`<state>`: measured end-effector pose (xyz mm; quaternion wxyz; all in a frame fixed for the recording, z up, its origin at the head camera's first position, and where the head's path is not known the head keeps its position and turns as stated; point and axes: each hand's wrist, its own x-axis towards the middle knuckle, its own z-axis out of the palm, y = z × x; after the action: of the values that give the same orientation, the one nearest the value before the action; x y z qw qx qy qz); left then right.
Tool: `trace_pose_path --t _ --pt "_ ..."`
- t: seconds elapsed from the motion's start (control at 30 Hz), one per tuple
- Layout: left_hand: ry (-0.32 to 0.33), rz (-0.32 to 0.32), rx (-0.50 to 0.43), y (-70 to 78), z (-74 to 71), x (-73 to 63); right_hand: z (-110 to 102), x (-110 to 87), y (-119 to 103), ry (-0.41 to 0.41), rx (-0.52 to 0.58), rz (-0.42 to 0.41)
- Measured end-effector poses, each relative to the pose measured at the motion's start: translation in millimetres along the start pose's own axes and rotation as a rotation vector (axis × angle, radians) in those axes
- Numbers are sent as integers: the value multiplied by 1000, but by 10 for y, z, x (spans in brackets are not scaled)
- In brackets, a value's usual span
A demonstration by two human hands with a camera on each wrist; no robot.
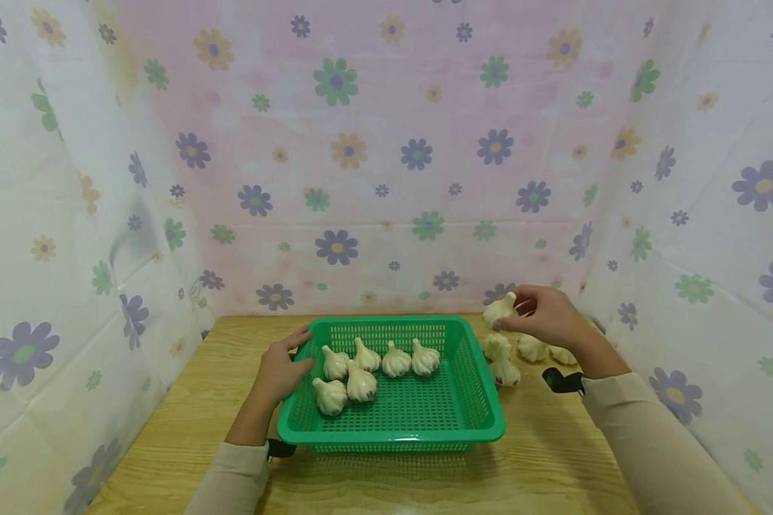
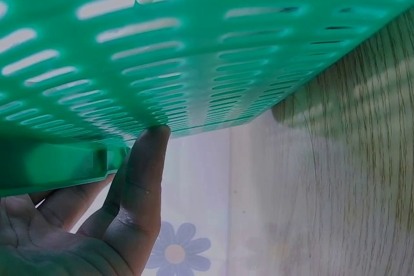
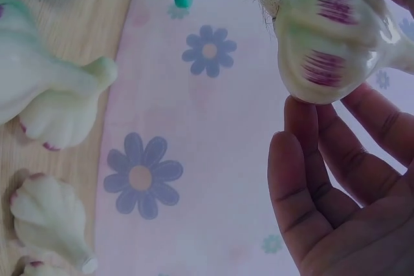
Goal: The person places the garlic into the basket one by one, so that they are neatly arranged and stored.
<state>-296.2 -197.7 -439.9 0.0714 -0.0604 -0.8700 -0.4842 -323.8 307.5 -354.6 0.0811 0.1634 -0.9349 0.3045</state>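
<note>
Garlic bulb (image 1: 499,312) is pinched by right hand (image 1: 547,315) at two o'clock from green basket (image 1: 391,437); left hand (image 1: 282,370) grips basket at nine o'clock.

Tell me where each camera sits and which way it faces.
Head view: worn on the head, looking forward and down at the green basket; left hand, right hand and sleeves show.
Left wrist view: worn there, facing the green basket's slotted side; left hand shows.
Right wrist view: worn there, facing the held garlic; right hand shows.
Shared: head and right wrist views both show the held garlic.
</note>
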Motion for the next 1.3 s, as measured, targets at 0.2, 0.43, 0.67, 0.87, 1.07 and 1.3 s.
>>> trace_pose_path --t 0.2,0.43,0.67,0.87,1.07,1.3 --pt "1 -5 3 -22 6 13 51 90 -139 -3 -4 -33" --pt "0 -5 4 -20 7 12 112 175 -297 -23 21 -79" --pt "0 -9 3 -20 7 12 201 245 -464 -55 71 -115" --pt "-3 -4 2 -2 4 3 294 284 -565 -96 131 -159" --pt "-7 -1 -2 9 0 -9 409 324 -633 -170 195 -197" --pt "-13 -1 -9 -13 0 -1 530 356 -730 -196 145 -228"
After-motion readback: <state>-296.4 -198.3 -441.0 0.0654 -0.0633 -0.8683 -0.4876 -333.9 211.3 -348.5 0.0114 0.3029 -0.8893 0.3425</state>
